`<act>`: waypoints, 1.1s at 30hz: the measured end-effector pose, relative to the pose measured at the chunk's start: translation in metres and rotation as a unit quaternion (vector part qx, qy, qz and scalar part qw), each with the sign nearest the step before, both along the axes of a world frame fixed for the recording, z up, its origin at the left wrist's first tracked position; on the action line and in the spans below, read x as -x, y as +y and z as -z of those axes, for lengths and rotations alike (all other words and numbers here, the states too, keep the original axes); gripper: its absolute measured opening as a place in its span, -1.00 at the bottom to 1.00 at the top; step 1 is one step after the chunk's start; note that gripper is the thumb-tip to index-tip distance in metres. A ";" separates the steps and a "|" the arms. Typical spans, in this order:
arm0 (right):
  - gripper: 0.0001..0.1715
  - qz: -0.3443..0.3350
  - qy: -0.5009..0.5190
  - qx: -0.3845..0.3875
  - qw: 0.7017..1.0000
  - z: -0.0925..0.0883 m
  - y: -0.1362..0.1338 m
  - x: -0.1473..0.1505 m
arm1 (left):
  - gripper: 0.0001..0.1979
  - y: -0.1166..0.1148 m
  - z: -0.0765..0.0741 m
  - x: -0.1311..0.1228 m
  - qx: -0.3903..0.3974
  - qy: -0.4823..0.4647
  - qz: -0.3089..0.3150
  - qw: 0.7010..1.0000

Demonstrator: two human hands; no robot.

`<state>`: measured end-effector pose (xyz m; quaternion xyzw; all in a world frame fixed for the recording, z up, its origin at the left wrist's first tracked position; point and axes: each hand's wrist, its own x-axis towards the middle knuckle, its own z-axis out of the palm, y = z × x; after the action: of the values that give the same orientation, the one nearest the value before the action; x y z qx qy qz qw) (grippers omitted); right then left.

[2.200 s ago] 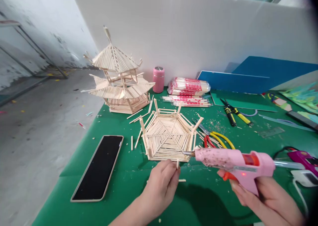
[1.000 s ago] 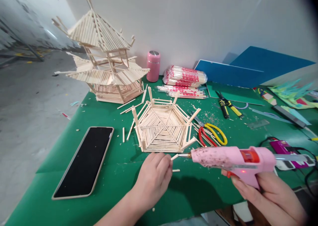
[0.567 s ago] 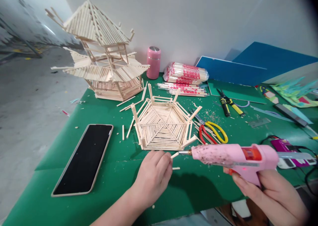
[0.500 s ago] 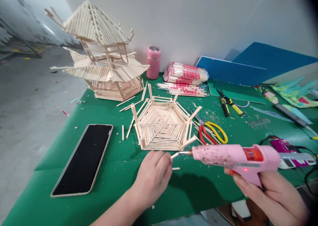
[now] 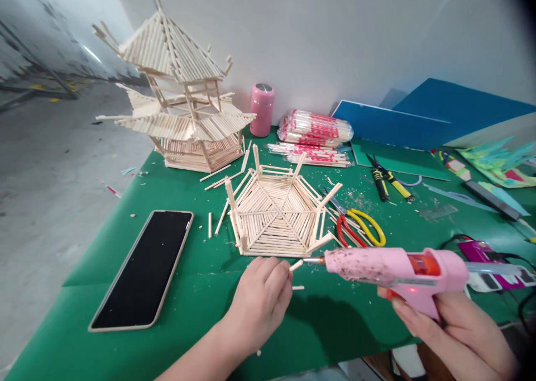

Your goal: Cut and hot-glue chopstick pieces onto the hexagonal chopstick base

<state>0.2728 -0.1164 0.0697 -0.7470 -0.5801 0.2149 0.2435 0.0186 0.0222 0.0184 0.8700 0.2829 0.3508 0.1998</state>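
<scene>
My left hand point(image 5: 258, 303) is closed in a pinch on a short wooden stick point(image 5: 295, 266), just in front of a flat hexagonal stick frame point(image 5: 278, 213) lying on the green table point(image 5: 196, 291). My right hand point(image 5: 454, 336) grips a pink hot glue gun point(image 5: 393, 269) with its red light on. The gun's metal nozzle points left and sits right at the free end of the stick. Another short stick piece point(image 5: 298, 287) lies on the cloth below.
A finished stick pagoda point(image 5: 180, 107) stands at the back left. A black phone point(image 5: 144, 269) lies left. Red and yellow pliers point(image 5: 360, 230), yellow-black cutters point(image 5: 387, 182), wrapped chopstick packs point(image 5: 316, 132), a pink can point(image 5: 262, 110) and blue boards point(image 5: 419, 124) fill the back and right.
The stick went from upright to tilted toward the glue gun nozzle, and the nozzle now meets its tip. The camera view shifted slightly; both hands stay almost still.
</scene>
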 end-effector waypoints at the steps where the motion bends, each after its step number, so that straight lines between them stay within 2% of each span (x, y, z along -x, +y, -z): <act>1: -0.68 0.001 -0.002 0.001 1.000 0.000 -0.001 0.000 | -0.86 0.000 0.000 0.000 0.001 -0.001 0.000 1.000; 10: -0.72 -0.004 -0.017 0.023 1.000 -0.004 0.005 0.004 | -0.83 -0.001 -0.001 0.003 0.018 -0.007 0.006 1.000; 19: -0.71 0.036 -0.033 -0.012 0.999 -0.006 0.006 0.009 | -0.84 0.000 0.000 0.001 0.024 -0.009 0.004 1.000; 24: -0.73 -0.006 -0.029 -0.010 1.000 -0.013 0.014 0.018 | -0.83 -0.001 0.001 0.001 0.020 -0.009 0.006 1.000; 29: -0.75 0.010 -0.061 -0.038 0.997 -0.022 0.021 0.026 | -0.83 -0.001 0.001 0.000 0.016 -0.006 0.004 1.000; 33: -0.76 0.010 -0.069 -0.049 0.996 -0.023 0.019 0.023 | -0.84 -0.001 0.001 0.001 0.019 -0.004 0.000 1.000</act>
<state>0.2500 -0.0971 0.0922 -0.7528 -0.5979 0.1320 0.2418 0.0178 0.0210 0.0178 0.8647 0.2887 0.3487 0.2174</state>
